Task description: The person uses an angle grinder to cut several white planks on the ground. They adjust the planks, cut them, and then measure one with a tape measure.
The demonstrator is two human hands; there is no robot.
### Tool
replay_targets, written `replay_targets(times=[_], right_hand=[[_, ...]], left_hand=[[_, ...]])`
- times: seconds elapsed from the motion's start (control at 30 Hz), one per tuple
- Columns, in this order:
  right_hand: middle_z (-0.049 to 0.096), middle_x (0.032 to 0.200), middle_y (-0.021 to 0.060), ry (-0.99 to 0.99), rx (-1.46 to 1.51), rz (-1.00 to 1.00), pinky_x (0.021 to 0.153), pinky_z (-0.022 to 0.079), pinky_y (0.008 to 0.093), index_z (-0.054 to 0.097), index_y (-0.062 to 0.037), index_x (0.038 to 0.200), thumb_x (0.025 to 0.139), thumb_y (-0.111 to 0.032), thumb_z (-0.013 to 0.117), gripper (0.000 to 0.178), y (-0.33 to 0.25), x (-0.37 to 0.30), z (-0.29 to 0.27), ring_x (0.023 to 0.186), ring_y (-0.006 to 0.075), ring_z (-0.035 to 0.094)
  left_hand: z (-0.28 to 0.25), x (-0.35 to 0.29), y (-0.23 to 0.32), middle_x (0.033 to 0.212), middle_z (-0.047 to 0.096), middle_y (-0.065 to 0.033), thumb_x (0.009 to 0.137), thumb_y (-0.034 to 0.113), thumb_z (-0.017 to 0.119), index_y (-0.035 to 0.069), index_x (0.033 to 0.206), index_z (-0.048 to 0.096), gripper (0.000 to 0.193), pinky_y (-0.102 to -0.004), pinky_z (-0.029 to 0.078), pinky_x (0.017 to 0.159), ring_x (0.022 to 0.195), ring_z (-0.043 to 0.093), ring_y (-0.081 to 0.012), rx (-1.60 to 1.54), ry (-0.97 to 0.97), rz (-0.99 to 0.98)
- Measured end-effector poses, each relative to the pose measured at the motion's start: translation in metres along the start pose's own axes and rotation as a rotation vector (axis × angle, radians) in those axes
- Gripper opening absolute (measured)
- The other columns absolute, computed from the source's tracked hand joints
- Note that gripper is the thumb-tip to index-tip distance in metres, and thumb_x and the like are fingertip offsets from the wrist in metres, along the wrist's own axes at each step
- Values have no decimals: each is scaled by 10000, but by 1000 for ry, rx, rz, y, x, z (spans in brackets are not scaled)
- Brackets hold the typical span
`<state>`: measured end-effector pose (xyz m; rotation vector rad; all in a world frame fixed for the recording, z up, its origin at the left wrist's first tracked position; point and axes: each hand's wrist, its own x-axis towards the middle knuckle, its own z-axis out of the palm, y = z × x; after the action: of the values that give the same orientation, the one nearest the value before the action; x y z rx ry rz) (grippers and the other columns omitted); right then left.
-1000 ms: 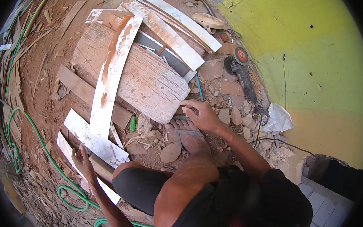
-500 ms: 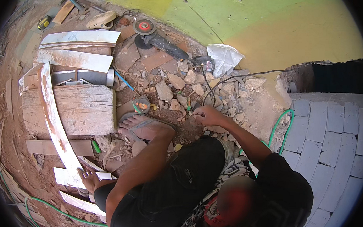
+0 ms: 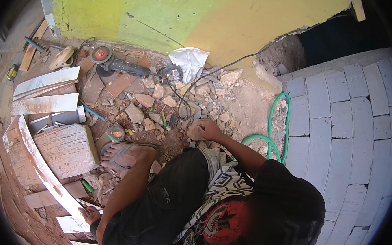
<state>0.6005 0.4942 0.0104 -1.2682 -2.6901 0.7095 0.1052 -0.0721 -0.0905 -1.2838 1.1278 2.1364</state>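
My left hand (image 3: 90,214) is at the lower left, its thumb and fingers closed on the near end of a long white strip (image 3: 44,174) with brown stains. That strip slants across a thick rough slab (image 3: 61,152) on the ground. My right hand (image 3: 210,130) is curled closed over the rubble, beside a flat tan stone (image 3: 194,132). Whatever lies inside its fingers, if anything, is hidden. A round tape measure (image 3: 115,132) sits by my sandalled foot, between the slab and the rubble.
An angle grinder (image 3: 121,65) lies near the painted wall (image 3: 166,17), its dark cord running right. White plastic (image 3: 188,61) rests beside it. Further white strips (image 3: 47,102) are stacked at left. A green hose (image 3: 270,127) loops by the grey blocks (image 3: 318,143). Broken stones cover the middle.
The view has swung right, so the scene sits further left. My left fingers, spread over the strip's end before, now close on it. My right hand stays curled over the rubble.
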Motion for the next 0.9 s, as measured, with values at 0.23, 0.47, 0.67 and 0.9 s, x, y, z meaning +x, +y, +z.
replay_targets(times=[0.23,0.47,0.67,0.9], right_hand=[[668,881,224,-212,14,40,744,522,496,709,-30,1026,892,-207,606,244,-13,15,3,816,435,651],[740,916,204,-101,51,-244,697,578,433,733,-23,1061,920,-97,649,181,-88,49,-22,813,365,731],[735,908,208,-208,162,-747,673,574,411,703,7,1112,910,-23,658,209,-257,174,6,780,373,730],[695,834,48,-491,386,-785,629,500,250,695,13,1209,1005,-104,644,240,-433,280,88,695,77,610]], left_hand=[[8,-11,-21,1215,639,-80,899,354,820,45,1325,555,589,-254,561,756,1086,609,-181,-1,6,-12],[111,-118,-65,998,647,1,976,260,740,126,1132,603,247,-301,497,717,865,604,-135,2,104,275],[64,-100,-66,963,634,28,1005,306,702,140,1143,638,226,-332,480,775,826,555,-112,-55,-2,305],[71,-112,-65,1029,663,46,1064,368,596,153,1169,659,247,-353,452,851,922,551,-96,-95,-19,326]])
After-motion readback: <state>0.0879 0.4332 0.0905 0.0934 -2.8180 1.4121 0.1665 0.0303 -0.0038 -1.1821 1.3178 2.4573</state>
